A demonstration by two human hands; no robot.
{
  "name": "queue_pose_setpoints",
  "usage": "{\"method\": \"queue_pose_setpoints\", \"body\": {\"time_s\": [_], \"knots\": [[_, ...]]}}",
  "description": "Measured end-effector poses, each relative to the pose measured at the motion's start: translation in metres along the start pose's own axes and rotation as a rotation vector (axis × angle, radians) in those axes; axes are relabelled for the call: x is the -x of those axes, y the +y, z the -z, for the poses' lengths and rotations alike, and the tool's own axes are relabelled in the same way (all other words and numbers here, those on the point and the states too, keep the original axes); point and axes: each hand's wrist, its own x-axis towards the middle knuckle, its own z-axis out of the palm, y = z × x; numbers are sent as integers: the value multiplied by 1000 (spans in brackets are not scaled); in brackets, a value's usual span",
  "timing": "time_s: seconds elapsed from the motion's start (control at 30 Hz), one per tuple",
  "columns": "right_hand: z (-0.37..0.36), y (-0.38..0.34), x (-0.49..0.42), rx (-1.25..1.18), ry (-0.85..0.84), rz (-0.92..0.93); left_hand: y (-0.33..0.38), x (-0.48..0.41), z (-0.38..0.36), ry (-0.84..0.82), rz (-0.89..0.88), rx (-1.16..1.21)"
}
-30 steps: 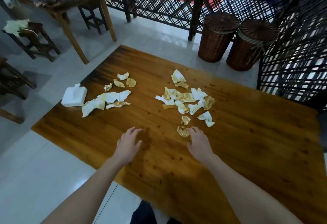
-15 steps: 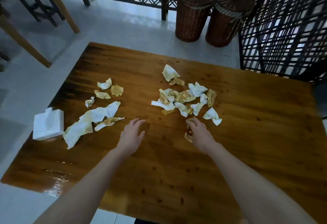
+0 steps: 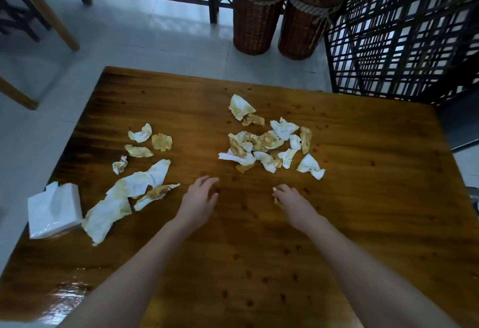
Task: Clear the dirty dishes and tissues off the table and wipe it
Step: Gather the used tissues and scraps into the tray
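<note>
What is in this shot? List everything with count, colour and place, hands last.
table: one, glossy brown wood, fills the foreground
tissue pack: one, white, table's left edge
left tissue pile: about seven pieces, white stained yellow-brown, beside the pack
right tissue pile: roughly a dozen pieces, same colours, table's middle
wicker baskets: two, dark brown, lidded, on the floor beyond the table
lattice screens: dark, behind and right
floor: pale tiles, far side and left
left grip: one, bare hand, open over the table
right grip: one, bare hand, pinching a stained tissue scrap near the right pile
</note>
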Motion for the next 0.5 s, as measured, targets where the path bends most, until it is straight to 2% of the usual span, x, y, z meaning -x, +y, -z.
{"method": "queue_pose_setpoints", "body": {"time_s": [0.2, 0.5], "knots": [[-6, -2, 13, -42, 72, 4, 2, -2, -6, -25, -38, -9], [22, 22, 15, -119, 278, -3, 23, -10, -17, -32, -51, -45]]}}
